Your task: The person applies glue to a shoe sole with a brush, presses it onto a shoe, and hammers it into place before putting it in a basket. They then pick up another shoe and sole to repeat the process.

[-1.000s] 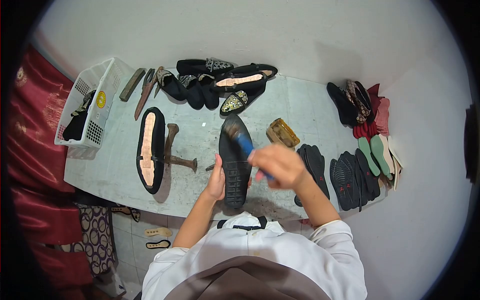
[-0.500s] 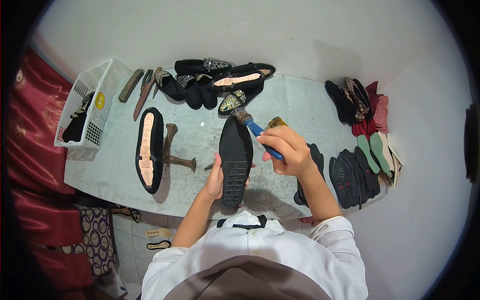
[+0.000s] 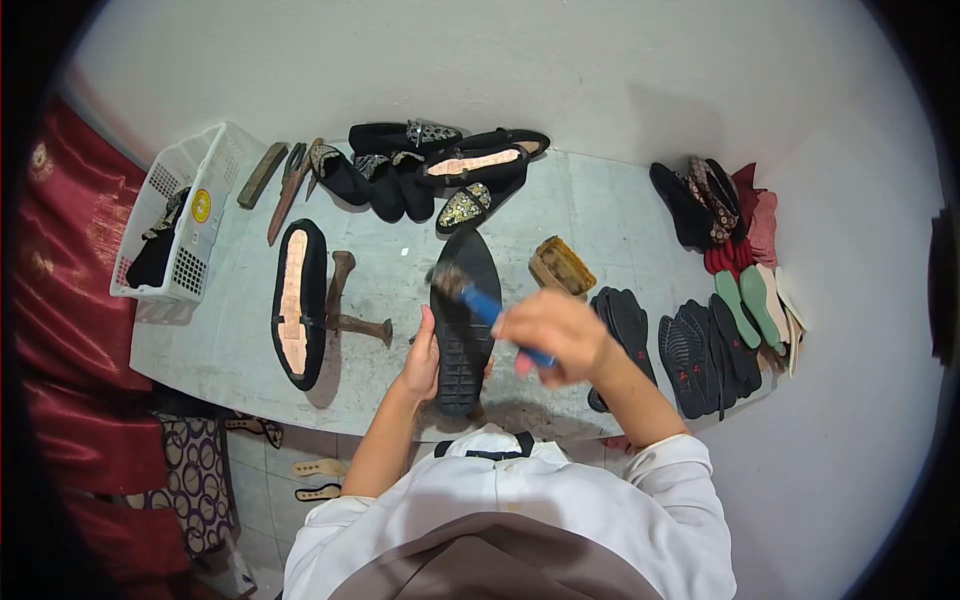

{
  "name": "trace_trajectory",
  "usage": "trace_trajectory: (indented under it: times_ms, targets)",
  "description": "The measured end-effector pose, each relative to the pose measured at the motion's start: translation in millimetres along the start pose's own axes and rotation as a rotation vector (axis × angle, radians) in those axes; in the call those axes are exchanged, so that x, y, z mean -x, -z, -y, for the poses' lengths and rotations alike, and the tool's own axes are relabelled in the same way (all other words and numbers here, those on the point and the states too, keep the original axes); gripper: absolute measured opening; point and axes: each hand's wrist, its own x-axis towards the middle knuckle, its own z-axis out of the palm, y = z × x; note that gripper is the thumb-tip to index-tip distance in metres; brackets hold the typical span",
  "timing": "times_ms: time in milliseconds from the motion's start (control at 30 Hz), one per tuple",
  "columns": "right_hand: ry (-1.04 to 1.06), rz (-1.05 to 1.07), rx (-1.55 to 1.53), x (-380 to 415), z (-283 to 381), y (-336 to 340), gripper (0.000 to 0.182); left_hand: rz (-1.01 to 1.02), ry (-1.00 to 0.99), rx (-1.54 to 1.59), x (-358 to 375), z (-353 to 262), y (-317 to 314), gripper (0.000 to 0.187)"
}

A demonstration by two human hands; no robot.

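A black shoe sole [image 3: 465,300] lies tread-up on the grey table [image 3: 600,215], its pointed toe facing away from me. My left hand [image 3: 422,358] grips the sole at its heel end. My right hand [image 3: 550,335] is closed around a blue-handled brush [image 3: 470,293]. The bristle end rests on the middle of the sole. The right hand and the brush are blurred with motion.
A black shoe with a tan insole [image 3: 298,300] lies left beside a rusty iron last [image 3: 345,300]. Several black shoes [image 3: 420,170] sit at the back, with a white basket [image 3: 175,215] far left. A small container [image 3: 562,265] and stacked soles [image 3: 700,350] are to the right.
The right hand pulled the brush back from the sole's toe tip toward me, onto the middle of the sole. The container behind it came into view. The left hand stayed put.
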Motion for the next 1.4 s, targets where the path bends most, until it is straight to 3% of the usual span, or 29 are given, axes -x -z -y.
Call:
trace_trajectory:
  times_ms: [100,233,400,500,533,633,667,800,867,967,1000,1100,1133,1233,1267,1367,1400]
  targets:
    - [-0.059,-0.064,0.116,-2.7,-11.7,6.5,0.042,0.147,-0.038,-0.04,-2.8,-1.0,-5.2,0.089]
    - [0.013,0.063,-0.044,-7.0,9.2,4.1,0.04,-0.002,-0.022,-0.025,-2.8,2.2,1.4,0.089]
    - [-0.093,-0.085,0.145,-3.0,-12.4,12.5,0.038,0.192,-0.046,0.021,-3.3,-3.1,0.2,0.086]
    - [0.083,0.132,-0.11,-1.2,9.2,1.7,0.024,-0.046,-0.073,-0.016,-1.9,-3.3,-5.7,0.083]
    - [0.086,0.176,-0.084,-3.2,17.0,1.3,0.026,-0.262,-0.133,0.055,-6.1,2.1,-9.9,0.081]
    - [0.026,-0.071,0.113,-0.9,-8.6,5.3,0.034,0.295,-0.085,0.135,-9.2,1.1,5.8,0.08]
    - [-0.068,-0.077,0.177,-2.7,-11.0,11.5,0.033,0.257,-0.062,0.103,-8.6,1.7,5.7,0.081]
    - [0.102,0.092,-0.049,-1.2,12.1,1.1,0.028,-0.011,-0.05,0.055,-4.1,1.0,-0.9,0.081]
    - [0.077,0.055,-0.022,-0.7,6.7,5.6,0.027,-0.07,-0.053,0.071,-4.4,3.7,1.6,0.081]
    - [-0.05,-0.042,0.191,-3.4,-7.3,13.7,0.029,0.283,-0.068,0.086,-7.9,1.4,6.5,0.078]
    - [-0.006,-0.01,0.144,-3.7,-5.0,12.0,0.029,0.293,-0.083,0.08,-9.0,-0.5,3.5,0.076]
    - [0.082,0.097,0.004,-4.9,10.6,2.5,0.034,-0.243,-0.135,0.099,-8.0,0.2,-14.7,0.075]
    - [0.076,0.093,-0.018,-5.5,11.3,2.5,0.035,-0.206,-0.108,0.077,-7.8,2.0,-8.6,0.076]
    - [0.068,0.065,0.083,-2.1,-0.9,3.4,0.036,0.384,-0.121,0.126,-10.9,2.8,16.5,0.079]
    - [0.075,0.074,0.088,-2.6,0.1,2.5,0.036,0.415,-0.106,0.171,-14.0,7.0,23.9,0.082]
    - [0.103,0.167,-0.059,-3.1,11.5,-2.1,0.033,-0.256,-0.084,0.163,-5.7,-6.7,-16.5,0.084]
    - [0.106,0.19,-0.083,-5.3,14.5,-0.4,0.034,-0.216,-0.13,-0.001,-5.5,-7.0,-12.4,0.088]
